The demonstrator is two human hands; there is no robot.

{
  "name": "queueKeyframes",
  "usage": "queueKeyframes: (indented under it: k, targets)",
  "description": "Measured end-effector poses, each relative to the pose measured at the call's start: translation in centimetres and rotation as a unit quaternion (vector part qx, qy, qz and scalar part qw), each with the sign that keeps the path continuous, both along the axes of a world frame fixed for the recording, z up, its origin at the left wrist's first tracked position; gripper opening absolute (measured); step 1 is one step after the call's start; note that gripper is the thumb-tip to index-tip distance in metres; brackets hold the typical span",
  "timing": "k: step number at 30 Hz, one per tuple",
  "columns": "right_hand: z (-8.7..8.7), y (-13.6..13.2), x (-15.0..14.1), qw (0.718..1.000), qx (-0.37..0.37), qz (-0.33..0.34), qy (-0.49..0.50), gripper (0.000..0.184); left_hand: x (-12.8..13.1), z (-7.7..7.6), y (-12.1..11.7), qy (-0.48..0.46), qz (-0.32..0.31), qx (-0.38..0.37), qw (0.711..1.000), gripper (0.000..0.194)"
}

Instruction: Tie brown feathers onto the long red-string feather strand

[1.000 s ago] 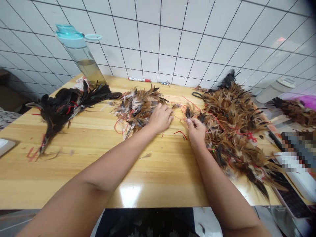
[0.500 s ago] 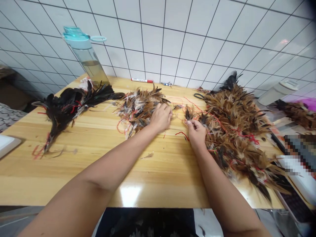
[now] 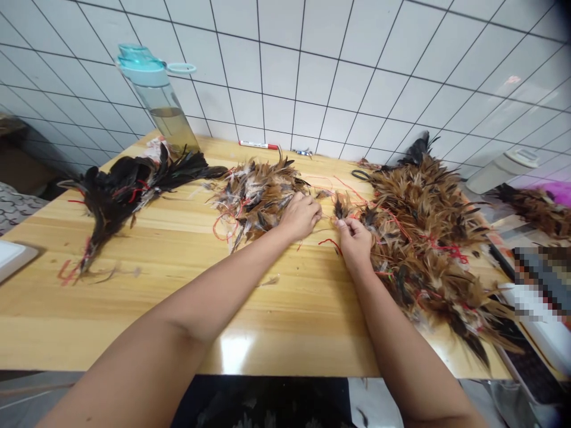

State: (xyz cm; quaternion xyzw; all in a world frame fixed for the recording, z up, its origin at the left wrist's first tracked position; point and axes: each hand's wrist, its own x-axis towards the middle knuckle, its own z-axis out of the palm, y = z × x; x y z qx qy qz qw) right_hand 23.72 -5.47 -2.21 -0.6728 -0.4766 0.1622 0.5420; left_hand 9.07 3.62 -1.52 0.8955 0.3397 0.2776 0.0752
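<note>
My right hand (image 3: pixel 357 239) is closed in a pinch on a small bunch of dark brown feathers (image 3: pixel 340 208), whose tips stand up above the thumb. Just to the left, my left hand (image 3: pixel 300 216) has its fingers curled together; whatever sits at its fingertips is too small to make out. Under and beyond its wrist lies a loose heap of brown and whitish feathers (image 3: pixel 259 184) tangled with red thread. Close by my right hand spreads a large mass of brown feathers (image 3: pixel 428 202). A short red string (image 3: pixel 330 242) rests on the wooden table (image 3: pixel 285 309) between my hands.
Black feathers (image 3: pixel 120 184) bound with red thread lie at the left, before a water bottle (image 3: pixel 172 119) with a turquoise lid. By the tiled wall is a red-and-white marker (image 3: pixel 257 145). A dark loop handle (image 3: pixel 360 175) shows near the brown mass; a phone (image 3: pixel 530 362) lies at right.
My left hand has moved right, off the loose feather heap and closer to my right hand. My right hand keeps its pinch on the small feather bunch in nearly the same place.
</note>
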Motion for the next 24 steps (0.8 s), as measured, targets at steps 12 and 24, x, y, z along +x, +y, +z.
queueKeyframes:
  k: [12,24]
  targets:
    - [-0.3,0.1,1.0,0.999,0.003,-0.031,-0.042,0.025,-0.1,1.5,-1.0,0.02,-0.077,0.044,0.996,0.021]
    - [-0.6,0.3,1.1,0.999,-0.025,-0.005,-0.048,0.027,-0.2,2.4,-1.9,0.071,-0.081,0.171,0.979,0.026]
